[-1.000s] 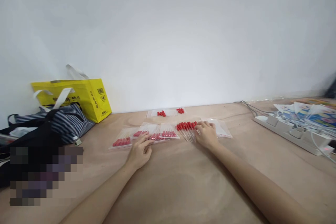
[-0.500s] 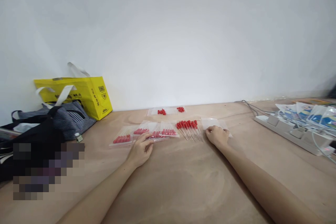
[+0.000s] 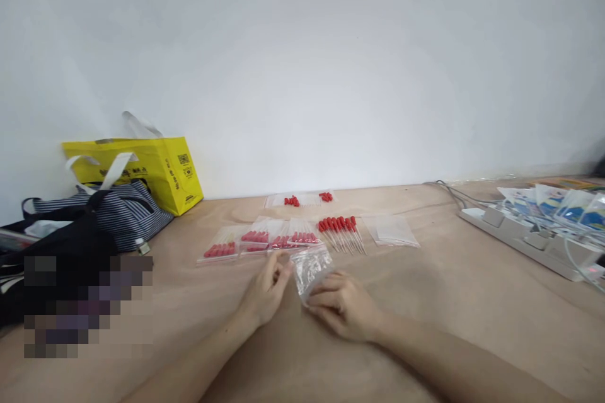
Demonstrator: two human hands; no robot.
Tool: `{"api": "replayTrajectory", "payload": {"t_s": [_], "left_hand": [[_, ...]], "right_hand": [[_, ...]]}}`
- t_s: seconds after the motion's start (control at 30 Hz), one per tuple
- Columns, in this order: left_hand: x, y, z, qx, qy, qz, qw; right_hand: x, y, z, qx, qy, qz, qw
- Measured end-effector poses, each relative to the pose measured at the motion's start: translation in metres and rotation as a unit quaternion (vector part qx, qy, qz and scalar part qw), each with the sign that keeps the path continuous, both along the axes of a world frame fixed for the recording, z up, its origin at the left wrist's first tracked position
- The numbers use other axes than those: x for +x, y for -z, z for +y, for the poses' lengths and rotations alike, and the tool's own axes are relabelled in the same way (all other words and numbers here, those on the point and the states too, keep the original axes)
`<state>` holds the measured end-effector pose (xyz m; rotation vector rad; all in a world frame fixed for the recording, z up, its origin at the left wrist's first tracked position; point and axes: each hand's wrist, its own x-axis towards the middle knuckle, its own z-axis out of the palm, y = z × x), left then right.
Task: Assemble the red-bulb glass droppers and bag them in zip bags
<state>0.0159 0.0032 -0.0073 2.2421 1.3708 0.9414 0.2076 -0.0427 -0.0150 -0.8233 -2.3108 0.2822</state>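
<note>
A small clear plastic zip bag is tilted up above the table between my two hands. My right hand has its fingers closed on the bag's lower right side. At the bag's upper left edge, my left hand has its thumb and fingers curled together. Just behind lie red-headed sticks with pale, thin shafts, fanned side by side. To their left, several filled zip bags hold similar red-tipped pieces. A stack of flat zip bags rests right of the loose sticks.
Two small piles of red pieces sit on clear bags near the wall. A yellow carrier bag, a striped bag and a black bag stand left. A white power strip with cables and printed packets occupies the right.
My right hand has left the flat bag stack and come to the middle with one zip bag. My left hand has moved off the filled bags, toward me and right, to that bag's edge.
</note>
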Motion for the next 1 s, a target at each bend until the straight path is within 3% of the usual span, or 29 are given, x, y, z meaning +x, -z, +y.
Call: {"api": "replayTrajectory", "payload": {"t_s": [0.1, 0.17, 0.27, 0.37, 0.53, 0.6, 0.7, 0.77, 0.9, 1.0], "left_hand": [[0.009, 0.006, -0.005, -0.040, 0.037, 0.007, 0.998], [0.009, 0.007, 0.000, -0.035, 0.066, 0.024, 0.997], [0.003, 0.003, 0.015, -0.033, 0.117, 0.055, 0.991], [-0.002, -0.003, 0.021, 0.015, 0.095, 0.087, 0.992], [0.008, -0.001, -0.001, 0.040, 0.101, 0.104, 0.989], [0.015, 0.003, -0.014, 0.024, 0.102, 0.129, 0.986], [0.020, 0.008, -0.026, -0.022, 0.101, 0.187, 0.977], [0.020, 0.008, -0.026, -0.050, 0.106, 0.217, 0.969], [0.018, 0.002, -0.021, -0.075, 0.103, 0.248, 0.960], [0.017, -0.001, -0.020, -0.083, 0.104, 0.262, 0.956]], "right_hand": [[-0.005, -0.005, -0.004, -0.096, -0.085, 0.010, 0.992], [0.002, -0.007, 0.002, -0.130, -0.095, 0.023, 0.987], [0.021, -0.005, 0.019, -0.086, 0.005, 0.025, 0.996], [0.036, 0.001, 0.032, -0.044, 0.106, -0.024, 0.993], [0.022, 0.011, 0.030, -0.102, 0.190, 0.026, 0.976], [0.011, 0.014, 0.026, -0.129, 0.240, 0.074, 0.959], [0.002, 0.019, 0.026, -0.213, 0.255, 0.156, 0.930], [0.003, 0.021, 0.027, -0.300, 0.242, 0.242, 0.891], [0.012, 0.016, 0.029, -0.445, 0.209, 0.381, 0.783], [0.017, 0.012, 0.029, -0.496, 0.153, 0.385, 0.763]]}}
